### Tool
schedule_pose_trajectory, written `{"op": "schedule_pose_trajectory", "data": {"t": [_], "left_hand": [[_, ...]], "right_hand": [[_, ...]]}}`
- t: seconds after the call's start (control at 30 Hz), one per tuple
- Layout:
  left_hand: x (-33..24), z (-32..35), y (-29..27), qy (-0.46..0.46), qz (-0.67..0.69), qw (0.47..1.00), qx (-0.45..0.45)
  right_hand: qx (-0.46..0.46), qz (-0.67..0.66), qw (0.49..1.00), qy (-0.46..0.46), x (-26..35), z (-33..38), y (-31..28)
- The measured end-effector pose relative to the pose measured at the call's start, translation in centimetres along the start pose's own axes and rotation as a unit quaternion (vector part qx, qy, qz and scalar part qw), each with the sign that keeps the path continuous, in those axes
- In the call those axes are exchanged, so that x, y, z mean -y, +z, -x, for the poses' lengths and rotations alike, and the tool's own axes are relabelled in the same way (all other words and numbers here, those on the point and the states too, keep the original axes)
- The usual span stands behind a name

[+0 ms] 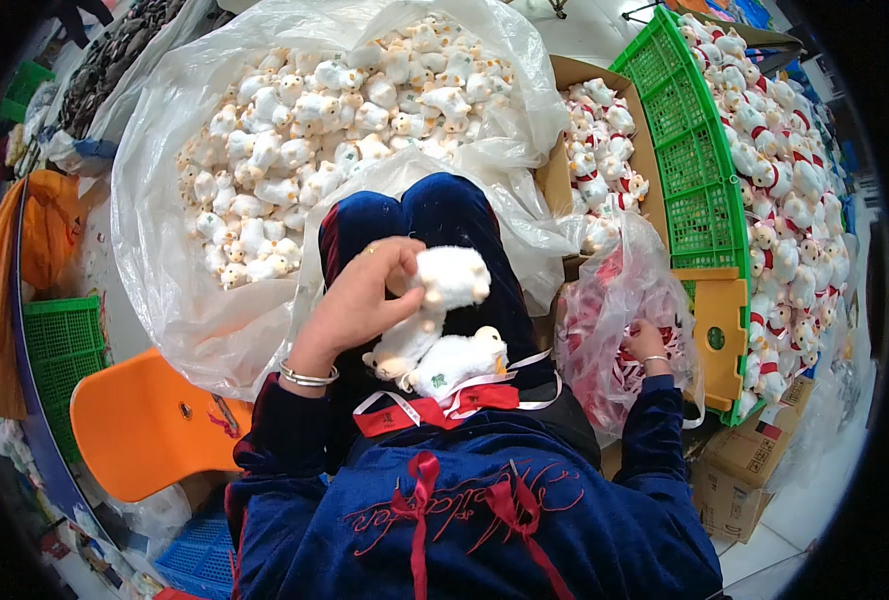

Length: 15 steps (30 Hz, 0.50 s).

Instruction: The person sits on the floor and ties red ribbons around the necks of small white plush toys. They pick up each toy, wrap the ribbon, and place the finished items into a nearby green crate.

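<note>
My left hand [364, 300] is closed on a small white plush toy [451, 277] above my lap, pinching it at its left end. Below it, more white plush toys [456, 362] lie on my thighs, one with a small green mark. Red bands with white ribbon ties [434, 408] rest across my lap at the waist. My right hand [648, 342] is inside a clear plastic bag [604, 280] at my right, among red and white ribbons [624, 375]. Its fingers are curled, partly hidden, and I cannot make out what they grip.
A large clear plastic sheet [154, 200] ahead holds a heap of white plush toys [314, 120]. A cardboard box [649, 150] and green crate [684, 140] stand right, with toys wearing red bands [779, 210]. An orange chair [154, 420] is at my left.
</note>
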<state>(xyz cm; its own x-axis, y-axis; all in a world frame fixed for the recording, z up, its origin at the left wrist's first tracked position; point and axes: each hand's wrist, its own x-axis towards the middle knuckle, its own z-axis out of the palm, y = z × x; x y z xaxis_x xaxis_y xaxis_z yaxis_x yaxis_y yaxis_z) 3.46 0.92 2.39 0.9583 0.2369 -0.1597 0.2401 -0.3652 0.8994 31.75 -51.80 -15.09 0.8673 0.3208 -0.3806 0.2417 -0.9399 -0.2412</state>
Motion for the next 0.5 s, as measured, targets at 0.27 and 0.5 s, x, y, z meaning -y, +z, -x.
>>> {"op": "schedule_pose_trajectory", "data": {"t": [0.27,0.5], "left_hand": [[-1.0,1.6,-0.7,0.139,-0.058,0.984,-0.09],[-2.9,4.8,0.1,0.052,0.061,0.995,0.057]], "right_hand": [[-0.015,-0.049,0.998,-0.035,8.3,3.7,-6.2],[0.177,-0.215,0.857,-0.434,29.4,12.6,-13.4]]}}
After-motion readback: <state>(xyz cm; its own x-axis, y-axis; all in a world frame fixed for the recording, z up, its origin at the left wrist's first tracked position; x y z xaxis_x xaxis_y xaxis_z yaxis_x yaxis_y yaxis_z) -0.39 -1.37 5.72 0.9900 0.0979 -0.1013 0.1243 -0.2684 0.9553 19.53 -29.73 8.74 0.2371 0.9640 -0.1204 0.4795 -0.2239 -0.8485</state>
